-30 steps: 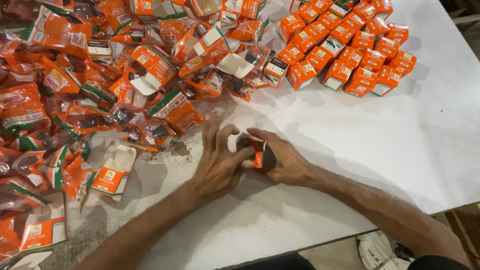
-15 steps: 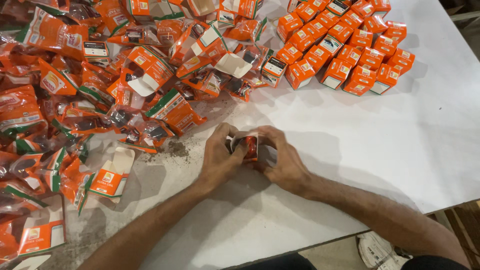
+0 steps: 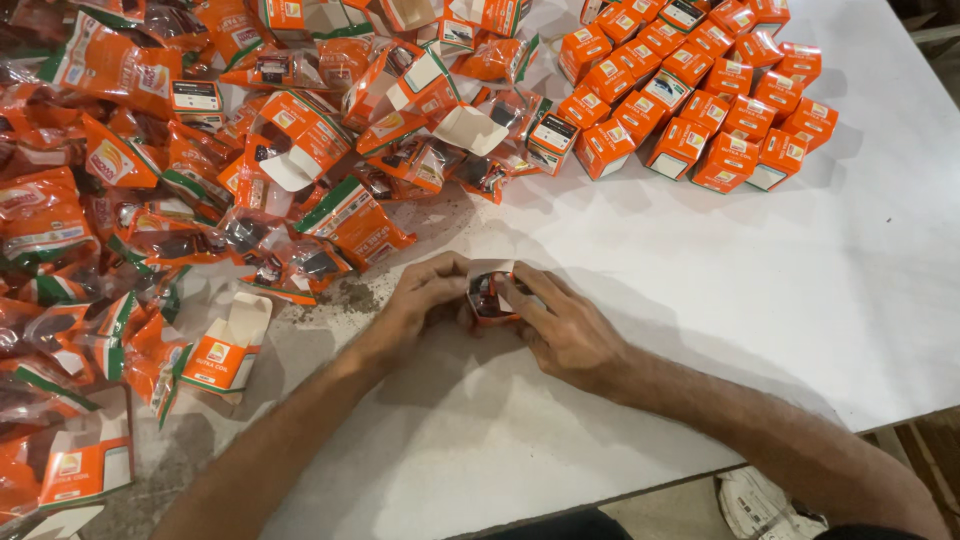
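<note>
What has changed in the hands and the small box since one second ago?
The left hand, lying flat with spread fingers a second ago, has curled and closed on the small orange box. The right hand still holds the box from the other side. The pile of pouches and the rows of closed boxes stayed in place.

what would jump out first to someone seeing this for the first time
A sprawling heap of orange pouches and open cartons covers the table's left side. At top right, closed orange boxes stand in neat rows. In the middle, the left hand and right hand grip one small orange box.
</note>
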Demonstrator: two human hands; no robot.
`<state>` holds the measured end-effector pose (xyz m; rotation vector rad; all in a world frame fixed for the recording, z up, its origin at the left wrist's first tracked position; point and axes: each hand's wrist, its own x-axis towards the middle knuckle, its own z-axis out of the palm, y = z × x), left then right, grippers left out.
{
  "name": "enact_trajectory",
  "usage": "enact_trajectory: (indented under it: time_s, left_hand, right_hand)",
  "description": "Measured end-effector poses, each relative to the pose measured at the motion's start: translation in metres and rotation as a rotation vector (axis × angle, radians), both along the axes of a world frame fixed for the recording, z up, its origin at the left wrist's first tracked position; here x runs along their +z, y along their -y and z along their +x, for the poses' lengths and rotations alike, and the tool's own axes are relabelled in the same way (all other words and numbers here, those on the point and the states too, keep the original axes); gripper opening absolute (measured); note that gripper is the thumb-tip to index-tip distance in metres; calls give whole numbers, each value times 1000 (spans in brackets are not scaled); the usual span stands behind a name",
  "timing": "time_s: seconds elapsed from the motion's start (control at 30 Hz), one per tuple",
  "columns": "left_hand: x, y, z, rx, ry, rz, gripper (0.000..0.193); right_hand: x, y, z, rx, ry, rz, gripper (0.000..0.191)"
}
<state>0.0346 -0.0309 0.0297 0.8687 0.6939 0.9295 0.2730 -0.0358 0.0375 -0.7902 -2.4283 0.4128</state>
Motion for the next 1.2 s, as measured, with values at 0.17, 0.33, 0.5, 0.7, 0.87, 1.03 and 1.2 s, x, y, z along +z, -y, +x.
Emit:
enact_trajectory:
  time_s: [0.17, 0.33, 0.5, 0.7, 0.87, 1.03, 1.2]
  left_hand:
    - [0, -8, 8, 47, -281, 91, 27]
    - [6, -6, 19, 87, -567, 170, 25]
    - [2, 6, 21, 197, -438, 198, 15]
    - [-5, 12, 29, 336, -800, 660, 15]
    - [-1, 23, 25, 367, -749, 1125, 41]
    - [0, 26, 14, 284, -886, 1270, 47]
    - [-3, 25, 18, 341, -826, 1172, 25]
  right_hand:
    - [-4, 1, 2, -5, -10, -19, 67]
    - [-7, 0, 2, -44, -52, -110, 59]
    - [-5, -2, 1, -50, -101, -81, 57]
    - [-1, 0, -1, -54, -126, -172, 54]
    - [-4, 0, 0, -188, -85, -388, 51]
    - [-13, 0, 0, -128, -241, -463, 58]
    - [-14, -2, -1, -136, -214, -482, 58]
